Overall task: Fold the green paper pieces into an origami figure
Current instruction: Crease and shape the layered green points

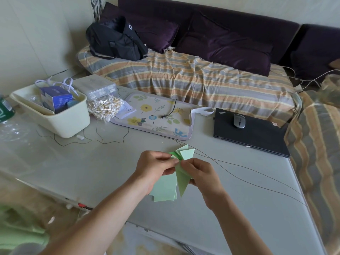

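Pinching green paper pieces above pale counter: left hand and right hand, fingers curled round folded stack at its middle, points fanning up and down. Thin dark wires run across counter just beyond. Farther back: floral mat, closed black laptop with mouse on top, cream bin. Striped sofa behind, black bag on it.
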`<action>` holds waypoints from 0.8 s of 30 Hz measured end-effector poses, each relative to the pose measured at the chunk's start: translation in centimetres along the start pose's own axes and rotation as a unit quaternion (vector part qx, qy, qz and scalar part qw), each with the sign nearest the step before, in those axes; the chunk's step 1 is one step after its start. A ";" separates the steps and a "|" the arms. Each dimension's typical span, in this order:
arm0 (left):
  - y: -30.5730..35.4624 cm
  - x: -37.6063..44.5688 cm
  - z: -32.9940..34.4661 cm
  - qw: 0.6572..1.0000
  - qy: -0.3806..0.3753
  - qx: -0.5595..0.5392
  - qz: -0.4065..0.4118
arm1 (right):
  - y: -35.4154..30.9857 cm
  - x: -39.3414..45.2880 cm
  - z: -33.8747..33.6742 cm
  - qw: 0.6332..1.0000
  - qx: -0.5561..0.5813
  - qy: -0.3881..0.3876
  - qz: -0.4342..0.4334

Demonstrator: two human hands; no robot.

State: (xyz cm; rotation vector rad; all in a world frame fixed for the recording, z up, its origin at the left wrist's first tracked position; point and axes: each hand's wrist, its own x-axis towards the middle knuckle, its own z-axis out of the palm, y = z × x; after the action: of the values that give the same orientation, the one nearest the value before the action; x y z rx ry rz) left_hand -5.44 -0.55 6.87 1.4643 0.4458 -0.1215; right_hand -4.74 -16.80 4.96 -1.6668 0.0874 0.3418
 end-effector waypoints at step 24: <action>0.3 -0.6 0.5 0.998 -0.012 0.054 -0.013 | -0.3 -0.2 0.4 0.999 -0.015 -0.020 -0.019</action>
State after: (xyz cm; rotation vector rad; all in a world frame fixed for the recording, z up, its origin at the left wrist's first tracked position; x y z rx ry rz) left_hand -5.78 -1.10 7.35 1.5611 0.4455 -0.1864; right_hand -4.90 -16.42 5.24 -1.6891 0.0198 0.3488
